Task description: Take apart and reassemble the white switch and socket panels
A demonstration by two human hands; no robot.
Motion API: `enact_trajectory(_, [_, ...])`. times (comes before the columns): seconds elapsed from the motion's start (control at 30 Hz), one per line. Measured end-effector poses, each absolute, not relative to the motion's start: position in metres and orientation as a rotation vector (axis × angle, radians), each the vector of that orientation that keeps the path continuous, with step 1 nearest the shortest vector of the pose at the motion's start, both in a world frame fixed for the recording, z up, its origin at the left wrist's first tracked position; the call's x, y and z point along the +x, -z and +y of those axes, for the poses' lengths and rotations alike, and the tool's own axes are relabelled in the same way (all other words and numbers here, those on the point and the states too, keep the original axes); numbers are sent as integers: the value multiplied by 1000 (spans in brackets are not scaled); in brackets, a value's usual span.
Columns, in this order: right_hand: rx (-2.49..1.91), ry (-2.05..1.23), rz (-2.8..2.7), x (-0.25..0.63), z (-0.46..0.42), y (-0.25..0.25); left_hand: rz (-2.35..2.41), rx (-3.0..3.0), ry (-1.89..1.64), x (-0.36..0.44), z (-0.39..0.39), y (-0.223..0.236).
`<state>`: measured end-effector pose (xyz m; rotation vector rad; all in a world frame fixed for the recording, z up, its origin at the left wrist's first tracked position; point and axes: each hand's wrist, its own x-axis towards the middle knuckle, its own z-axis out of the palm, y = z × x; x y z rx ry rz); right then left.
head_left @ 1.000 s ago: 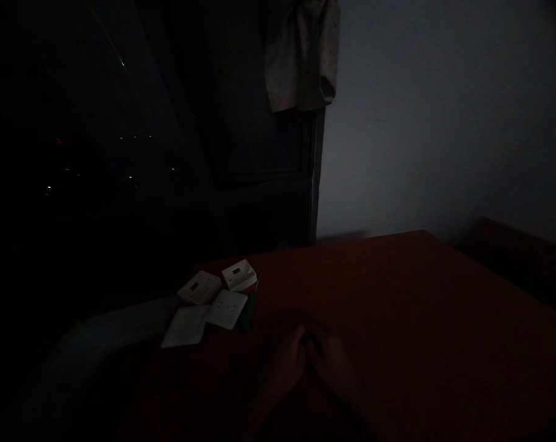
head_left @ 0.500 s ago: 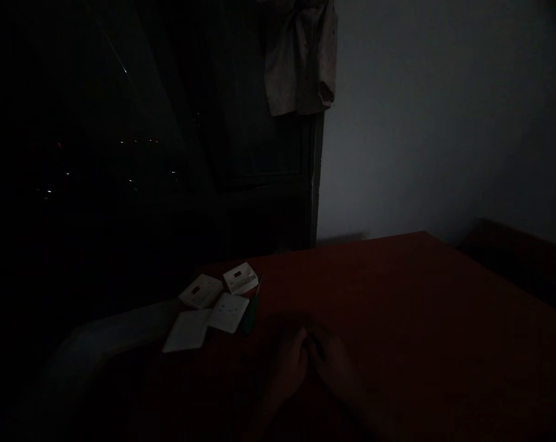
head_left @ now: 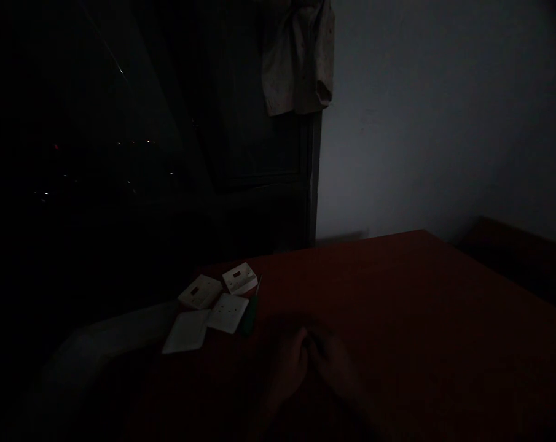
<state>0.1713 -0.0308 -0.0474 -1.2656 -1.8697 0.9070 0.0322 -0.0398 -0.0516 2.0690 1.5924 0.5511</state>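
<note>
My left hand (head_left: 290, 359) and my right hand (head_left: 330, 362) rest together on the reddish-brown table (head_left: 397, 307), fingertips meeting. Both look closed, but the dimness hides whether anything is between the fingers. To their left lies a screwdriver (head_left: 249, 316) with a green handle, its shaft pointing away. Beside it is a white socket faceplate (head_left: 228, 312) with small holes, touching a plain white plate (head_left: 185, 331). Behind these sit two white mounting boxes, one on the left (head_left: 201, 291) and one on the right (head_left: 239, 279), each with a rectangular slot.
A dark window (head_left: 121, 184) with small distant lights is at the left, above a pale ledge (head_left: 121, 328). Cloth (head_left: 298, 67) hangs by the window frame. A pale wall (head_left: 420, 123) stands behind the table, and a dark piece of furniture (head_left: 512, 236) is at the right.
The view shifts slightly. My hands stay together in the same place, and the white parts and screwdriver lie as before.
</note>
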Motion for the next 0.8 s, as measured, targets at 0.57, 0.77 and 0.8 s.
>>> enact_trajectory(0.57, [-1281,-928,-1881,173,-30,52,1582,2065,-503,34,-39,51])
enact_trajectory(0.77, [-1270,-940,-1891,174,-30,50,1579,2079,-506,34,-39,52])
enact_trajectory(0.8, [-1272,-939,-1891,174,-30,50,1582,2079,-519,33,-39,56])
